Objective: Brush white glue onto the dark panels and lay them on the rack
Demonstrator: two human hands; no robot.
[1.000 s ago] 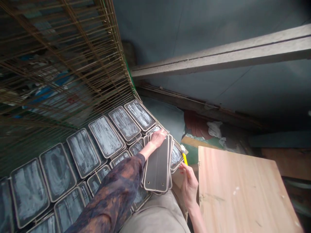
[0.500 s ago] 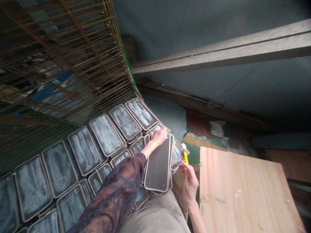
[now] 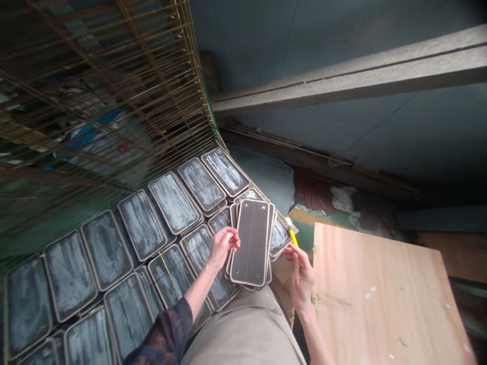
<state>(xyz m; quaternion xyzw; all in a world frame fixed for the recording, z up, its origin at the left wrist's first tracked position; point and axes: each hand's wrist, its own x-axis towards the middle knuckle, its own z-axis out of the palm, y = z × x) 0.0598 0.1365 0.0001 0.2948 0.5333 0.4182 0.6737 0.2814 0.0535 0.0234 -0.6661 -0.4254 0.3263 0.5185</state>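
Note:
A small stack of dark rounded panels (image 3: 251,241) with pale edges rests on my knee. My left hand (image 3: 223,246) sits at the stack's left edge with fingers curled in a loose pinch; whether it grips a panel is unclear. My right hand (image 3: 301,276) is closed on a yellow-handled brush (image 3: 292,235), whose white-tipped end points up beside the stack's right side. Rows of the same panels (image 3: 173,203), smeared with white streaks, lie on a wire rack (image 3: 114,116) to the left.
A bare plywood board (image 3: 380,294) lies to the right of my hand. Behind it are crumpled white rags (image 3: 342,197), a grey beam (image 3: 342,83) and a blue-grey wall. My beige trouser leg (image 3: 247,334) fills the bottom centre.
My left hand has drawn back from the far end of the stack to its near left edge. The top plain panel now shows fully. The right hand and brush have barely moved.

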